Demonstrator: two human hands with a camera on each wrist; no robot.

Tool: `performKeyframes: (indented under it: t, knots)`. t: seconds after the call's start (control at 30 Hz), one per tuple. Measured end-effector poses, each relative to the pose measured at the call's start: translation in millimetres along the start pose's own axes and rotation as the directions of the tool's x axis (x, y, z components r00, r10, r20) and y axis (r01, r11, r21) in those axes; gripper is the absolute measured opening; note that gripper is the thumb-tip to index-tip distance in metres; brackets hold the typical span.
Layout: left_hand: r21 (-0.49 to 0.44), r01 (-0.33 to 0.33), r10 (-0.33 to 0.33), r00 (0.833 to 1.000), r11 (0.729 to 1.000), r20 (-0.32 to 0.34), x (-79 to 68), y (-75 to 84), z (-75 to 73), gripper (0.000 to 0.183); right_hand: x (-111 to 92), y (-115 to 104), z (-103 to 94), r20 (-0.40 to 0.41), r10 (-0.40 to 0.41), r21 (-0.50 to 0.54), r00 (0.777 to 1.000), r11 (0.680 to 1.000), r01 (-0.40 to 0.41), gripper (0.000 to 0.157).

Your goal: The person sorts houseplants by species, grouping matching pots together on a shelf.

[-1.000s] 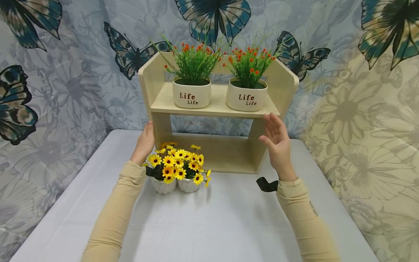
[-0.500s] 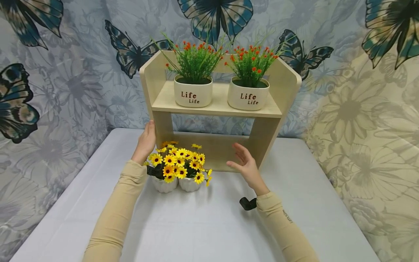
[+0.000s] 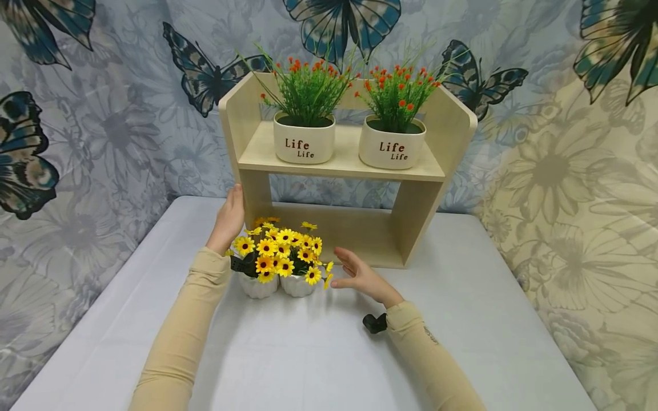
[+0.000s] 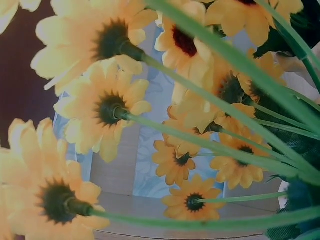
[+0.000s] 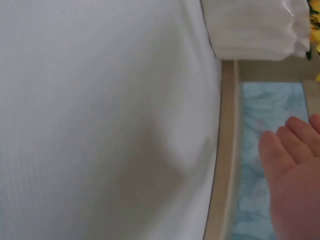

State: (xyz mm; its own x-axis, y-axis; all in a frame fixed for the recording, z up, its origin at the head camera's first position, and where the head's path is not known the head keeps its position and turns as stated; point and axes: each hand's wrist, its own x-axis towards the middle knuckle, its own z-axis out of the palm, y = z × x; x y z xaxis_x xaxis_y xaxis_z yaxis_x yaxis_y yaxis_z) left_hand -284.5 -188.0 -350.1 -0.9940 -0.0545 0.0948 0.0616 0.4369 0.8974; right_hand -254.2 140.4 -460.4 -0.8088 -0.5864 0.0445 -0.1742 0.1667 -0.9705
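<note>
My left hand [image 3: 228, 220] lies with straight fingers against the left side of a pale wooden two-tier shelf [image 3: 341, 173]. My right hand [image 3: 366, 278] is just right of two small white pots of yellow artificial daisies, its fingers extended and holding nothing. The left pot [image 3: 259, 287] and right pot [image 3: 298, 286] stand side by side on the table before the shelf. Daisy blooms [image 4: 112, 107] fill the left wrist view, largely hiding that hand. In the right wrist view, a white pot [image 5: 257, 30] sits above my right hand [image 5: 297, 180], visibly apart from it.
Two oval white planters, a left planter [image 3: 304, 142] and a right planter [image 3: 392, 147], carry red-flowered greenery on the upper tier. A white cloth covers the table [image 3: 308, 359]. Behind the shelf hangs a butterfly-patterned backdrop [image 3: 123, 114].
My right hand has left the shelf's right side and moved left and down toward the yellow daisies. My left hand stays by the shelf's left side. The pots have not moved.
</note>
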Motion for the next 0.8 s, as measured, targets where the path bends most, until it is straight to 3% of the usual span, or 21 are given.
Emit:
performKeyframes:
  t: [0.2, 0.37, 0.6, 0.8]
  knots:
    - [0.004, 0.018, -0.018, 1.0, 1.0, 0.011, 0.3, -0.2, -0.1, 0.084, 7, 1, 13.0, 0.086, 0.075, -0.022, 0.993, 0.997, -0.073, 0.096]
    - [-0.004, 0.017, -0.017, 1.0, 1.0, 0.01, 0.3, 0.1, -0.2, 0.084, 15, 1, 28.2, 0.085, 0.118, -0.05, 0.989, 0.992, -0.114, 0.098]
    - [-0.014, 0.017, -0.017, 1.0, 1.0, 0.0, 0.8, -0.4, 0.0, 0.084, 31, 3, 46.9, 0.076, -0.019, -0.096, 0.997, 0.995, 0.026, 0.104]
    - [-0.002, 0.024, -0.024, 1.0, 1.0, 0.003, 1.8, -0.5, 0.4, 0.086, 38, 3, 56.0, 0.049, -0.038, -0.101, 0.998, 0.994, 0.042, 0.1]
